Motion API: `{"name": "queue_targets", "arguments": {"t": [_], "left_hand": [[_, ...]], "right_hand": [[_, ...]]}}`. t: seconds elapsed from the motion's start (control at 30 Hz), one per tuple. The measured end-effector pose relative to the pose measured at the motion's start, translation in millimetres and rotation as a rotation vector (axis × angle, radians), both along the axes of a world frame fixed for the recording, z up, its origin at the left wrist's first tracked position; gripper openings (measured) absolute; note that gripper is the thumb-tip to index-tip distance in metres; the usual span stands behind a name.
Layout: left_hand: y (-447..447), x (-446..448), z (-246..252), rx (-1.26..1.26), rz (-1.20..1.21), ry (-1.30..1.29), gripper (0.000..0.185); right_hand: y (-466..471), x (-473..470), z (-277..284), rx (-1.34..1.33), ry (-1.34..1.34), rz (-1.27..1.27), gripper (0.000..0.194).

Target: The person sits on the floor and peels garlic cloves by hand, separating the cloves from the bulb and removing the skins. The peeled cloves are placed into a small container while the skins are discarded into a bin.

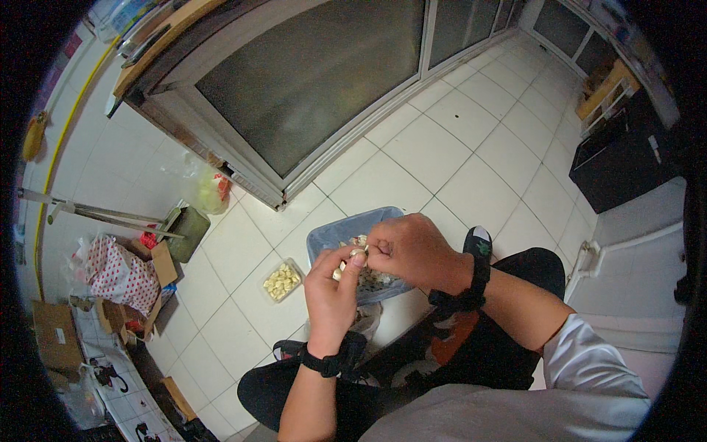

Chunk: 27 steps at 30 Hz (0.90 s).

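Observation:
My left hand (334, 290) holds a garlic clove (358, 252) between thumb and forefinger, with more pale cloves in its curled fingers. Fingertips of my right hand (414, 251) pinch at that same clove; the palm side is hidden. Both hands are above a blue-grey plastic basin (326, 232) that contains garlic skins (375, 280). Left of the basin, a clear plastic container (269, 291) of peeled cloves rests on the tiled floor.
Close below the basin lies a translucent plastic bag (369, 323). At left are a dustpan (190, 235), a knotted plastic bag (212, 190) and a cardboard box (164, 262). A sliding glass door (331, 83) runs beyond, and a black box (618, 160) stands at right.

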<state>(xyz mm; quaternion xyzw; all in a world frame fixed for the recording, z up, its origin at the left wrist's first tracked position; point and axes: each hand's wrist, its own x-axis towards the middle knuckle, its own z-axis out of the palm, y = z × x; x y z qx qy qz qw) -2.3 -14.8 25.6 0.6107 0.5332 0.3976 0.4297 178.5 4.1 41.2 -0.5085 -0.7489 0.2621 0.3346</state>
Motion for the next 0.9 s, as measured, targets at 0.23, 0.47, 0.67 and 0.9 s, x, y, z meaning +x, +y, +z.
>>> {"name": "queue_targets", "arguments": {"t": [0.23, 0.47, 0.67, 0.9], "left_hand": [[-1, -3, 3, -0.329, -0.134, -0.032, 0.023], [7, -16, 4, -0.748, -0.063, -1.023, 0.030], [12, -19, -3, -0.841, -0.068, -1.288, 0.030], [8, -15, 3, -0.670, 0.051, -1.040, 0.030]], "right_hand": [[10, 10, -5, 0.221, -0.065, -0.084, 0.013], [7, 7, -37, 0.091, -0.300, -0.024, 0.012], [4, -1, -47, -0.045, -0.386, -0.021, 0.014], [-1, -11, -12, -0.185, -0.027, 0.033, 0.021]]}}
